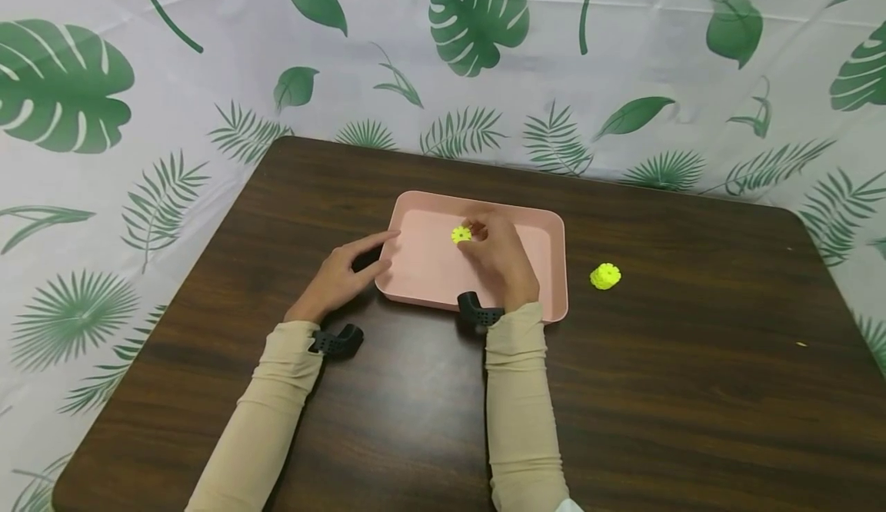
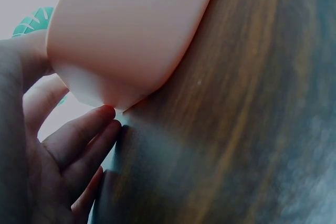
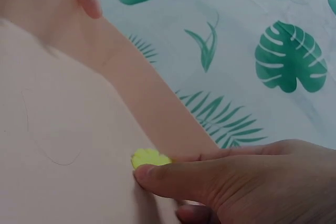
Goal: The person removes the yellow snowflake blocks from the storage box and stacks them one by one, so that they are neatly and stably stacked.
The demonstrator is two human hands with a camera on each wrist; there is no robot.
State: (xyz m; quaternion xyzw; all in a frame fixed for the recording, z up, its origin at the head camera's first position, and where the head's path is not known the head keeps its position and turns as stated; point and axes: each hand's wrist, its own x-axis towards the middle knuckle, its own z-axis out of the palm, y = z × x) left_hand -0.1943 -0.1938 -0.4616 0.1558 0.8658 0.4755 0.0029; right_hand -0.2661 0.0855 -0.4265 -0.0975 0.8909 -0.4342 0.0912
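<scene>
My right hand [image 1: 500, 251] is over the pink tray [image 1: 422, 266], pinching a small yellow flower-shaped piece [image 1: 461, 234] between thumb and fingers. In the right wrist view the thumb lies along the near face of this yellow piece [image 3: 149, 158], above the tray floor. My left hand [image 1: 339, 277] holds the tray's left end, with digits reaching over the rim. Seen from the left wrist, other fingertips [image 2: 107, 113] touch the outside of the tray wall [image 2: 131, 35] at its lower corner. The right hand hides part of the tray floor.
A small stack of yellow flower-shaped pieces [image 1: 605, 276] stands on the dark wooden table [image 1: 678, 358], right of the tray. Behind the table hangs a white cloth [image 1: 388, 28] printed with green leaves. A tiny pale scrap [image 1: 801, 344] lies far right.
</scene>
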